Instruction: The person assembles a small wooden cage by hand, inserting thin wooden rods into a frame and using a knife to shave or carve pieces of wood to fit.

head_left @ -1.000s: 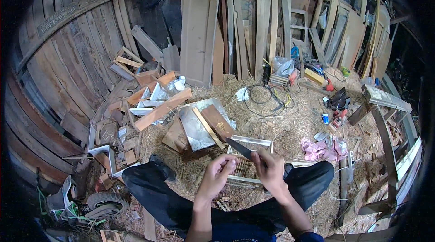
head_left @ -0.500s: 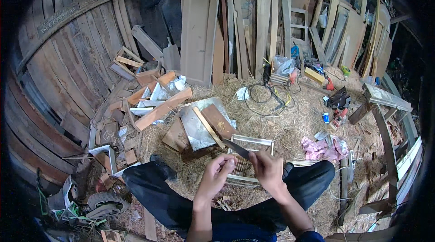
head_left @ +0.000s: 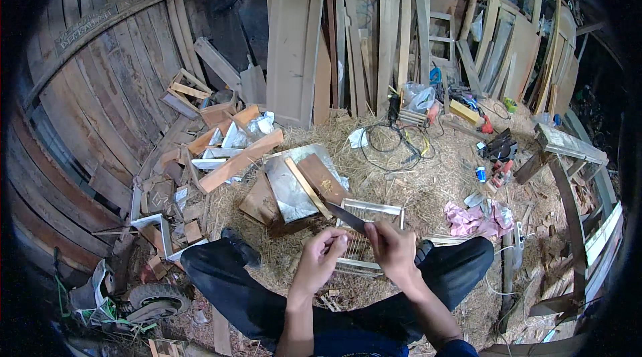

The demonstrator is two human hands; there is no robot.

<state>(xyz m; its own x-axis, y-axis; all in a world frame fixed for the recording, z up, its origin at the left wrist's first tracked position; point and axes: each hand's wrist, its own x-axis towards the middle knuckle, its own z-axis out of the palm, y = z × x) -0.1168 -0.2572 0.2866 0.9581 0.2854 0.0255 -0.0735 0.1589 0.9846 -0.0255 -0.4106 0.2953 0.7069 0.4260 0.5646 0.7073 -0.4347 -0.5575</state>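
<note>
The right hand (head_left: 394,250) is gripping a knife (head_left: 348,216), its blade pointing up and left over a slatted wooden frame (head_left: 368,233) lying on the straw-covered floor (head_left: 414,190). The left hand (head_left: 321,257) is pinching a thin sliver near the blade; a slip could nick those fingers.

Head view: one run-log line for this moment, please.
right hand: grips knife | left hand: pinches thin strip | wooden frame: on straw beneath
</note>
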